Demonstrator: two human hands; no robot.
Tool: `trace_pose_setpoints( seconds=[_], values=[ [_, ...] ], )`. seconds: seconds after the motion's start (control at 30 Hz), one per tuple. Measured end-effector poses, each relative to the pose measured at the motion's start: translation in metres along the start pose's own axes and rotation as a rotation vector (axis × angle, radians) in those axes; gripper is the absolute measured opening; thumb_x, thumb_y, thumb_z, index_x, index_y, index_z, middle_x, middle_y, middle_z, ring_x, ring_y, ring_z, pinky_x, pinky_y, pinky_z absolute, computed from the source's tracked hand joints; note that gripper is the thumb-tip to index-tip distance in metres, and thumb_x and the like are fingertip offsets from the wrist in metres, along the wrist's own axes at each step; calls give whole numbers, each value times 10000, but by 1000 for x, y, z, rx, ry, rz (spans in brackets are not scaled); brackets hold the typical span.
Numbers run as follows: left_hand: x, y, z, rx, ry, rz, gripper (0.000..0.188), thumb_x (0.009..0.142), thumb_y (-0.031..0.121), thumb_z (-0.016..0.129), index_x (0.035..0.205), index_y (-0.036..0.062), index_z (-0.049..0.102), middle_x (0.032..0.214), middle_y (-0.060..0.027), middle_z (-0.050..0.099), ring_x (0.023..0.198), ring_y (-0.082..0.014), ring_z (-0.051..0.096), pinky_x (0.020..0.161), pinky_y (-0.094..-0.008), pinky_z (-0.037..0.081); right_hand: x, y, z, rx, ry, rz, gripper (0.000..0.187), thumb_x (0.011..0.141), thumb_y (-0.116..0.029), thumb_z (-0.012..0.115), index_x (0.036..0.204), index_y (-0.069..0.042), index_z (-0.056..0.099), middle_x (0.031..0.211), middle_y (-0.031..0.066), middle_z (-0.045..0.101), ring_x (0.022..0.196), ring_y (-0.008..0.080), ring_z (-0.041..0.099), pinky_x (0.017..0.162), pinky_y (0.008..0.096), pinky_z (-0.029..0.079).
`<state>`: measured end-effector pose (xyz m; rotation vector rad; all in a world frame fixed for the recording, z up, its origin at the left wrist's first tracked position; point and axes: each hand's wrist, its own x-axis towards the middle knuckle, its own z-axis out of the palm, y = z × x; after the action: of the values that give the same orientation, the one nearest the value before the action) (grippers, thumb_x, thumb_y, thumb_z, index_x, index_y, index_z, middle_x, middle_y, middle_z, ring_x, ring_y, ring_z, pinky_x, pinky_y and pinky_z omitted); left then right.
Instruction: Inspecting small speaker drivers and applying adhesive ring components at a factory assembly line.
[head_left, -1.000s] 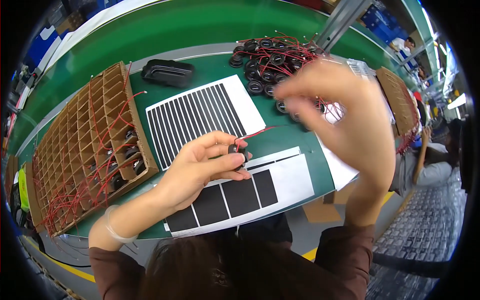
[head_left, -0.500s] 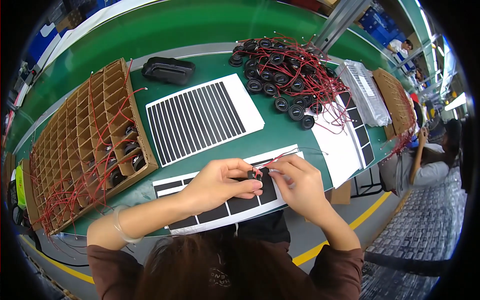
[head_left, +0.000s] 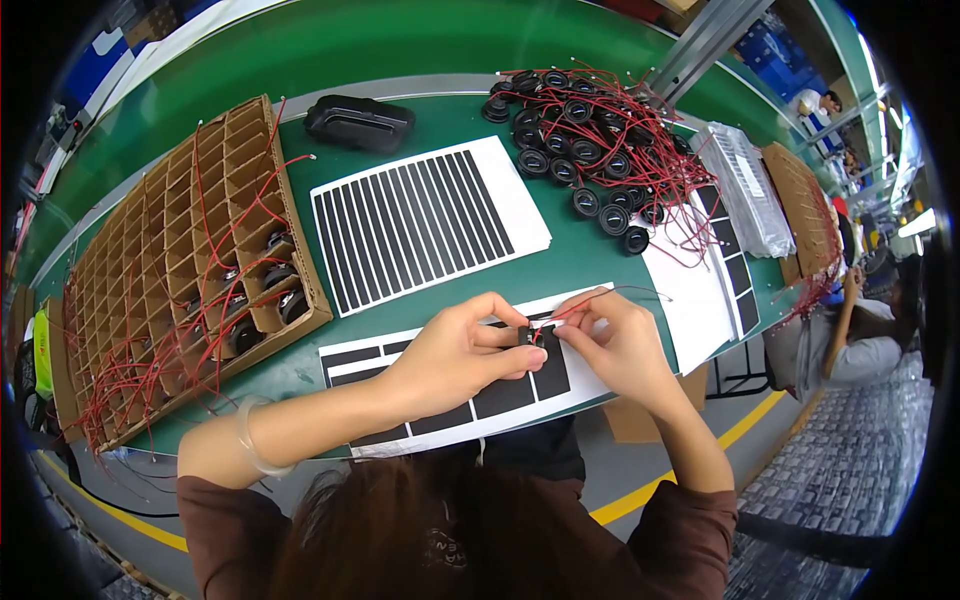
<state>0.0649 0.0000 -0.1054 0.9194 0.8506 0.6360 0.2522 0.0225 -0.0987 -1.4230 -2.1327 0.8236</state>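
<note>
Over the near edge of the table, my left hand pinches a small black round speaker between thumb and fingers, tilted on its side. Red and black wires come off the speaker. My right hand is closed beside it, thumb and forefinger together on the wire, whose thin loose end reaches out to the right past the knuckles. A small dark bit shows at the right fingertips; I cannot tell what it is. Under both hands lies a white sheet of black rectangular stickers.
A cardboard divider tray with wired speakers stands left. Behind the hands lies a sheet of black strips; beyond it, a black case. Back right: piled speakers with red wires, more sheets, a clear-wrapped pack. Other people sit farther right.
The view has shifted slightly, so the table's things appear a little to the right. Both hands keep hold of the speaker and wire, with the right fingers moved slightly along it.
</note>
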Motion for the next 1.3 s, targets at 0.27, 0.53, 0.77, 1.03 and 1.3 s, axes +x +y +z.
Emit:
trace_pose_setpoints(
  seconds=[0.27, 0.53, 0.77, 1.03, 1.3],
  values=[
    [2, -6, 0, -17, 12, 15, 156, 789, 54, 487, 896, -1, 389, 879, -132, 547, 854, -164, 541, 721, -231, 454, 2, -2, -1, -9, -69, 12, 80, 658, -32, 602, 694, 20, 554, 678, 78, 548, 527, 141, 495, 501, 227, 402],
    [1, -4, 1, 24, 17, 11, 151, 787, 54, 492, 887, 3, 390, 878, -139, 554, 854, -149, 536, 727, -227, 443, -2, 10, -5, 426, 21, 232, 81, 701, -60, 573, 717, 9, 534, 694, 38, 541, 595, 91, 490, 544, 216, 407],
    [-8, 12, -6, -226, 97, 144, 261, 822, 157, 443, 1017, -17, 459, 907, -125, 555, 873, -205, 547, 729, -234, 449, 1, -30, -38, 457, -246, 135, 60, 687, -25, 550, 722, 21, 532, 700, 49, 535, 651, 99, 514, 557, 195, 402],
    [-32, 53, -13, -179, 152, 405, 490, 836, 384, 335, 982, -70, 446, 740, -136, 559, 645, -223, 582, 567, -249, 476, 40, -88, -46, 618, -176, -197, 81, 676, -12, 573, 753, -5, 552, 750, 31, 552, 695, 80, 517, 559, 172, 388],
    [-49, 75, -21, -290, 61, 576, 296, 831, 178, 426, 1035, -33, 466, 893, -118, 545, 727, -174, 563, 607, -248, 481, 64, -130, -51, 523, -205, -337, 83, 663, 1, 546, 725, 34, 502, 727, 85, 512, 667, 110, 493, 615, 201, 389]
  ],
)
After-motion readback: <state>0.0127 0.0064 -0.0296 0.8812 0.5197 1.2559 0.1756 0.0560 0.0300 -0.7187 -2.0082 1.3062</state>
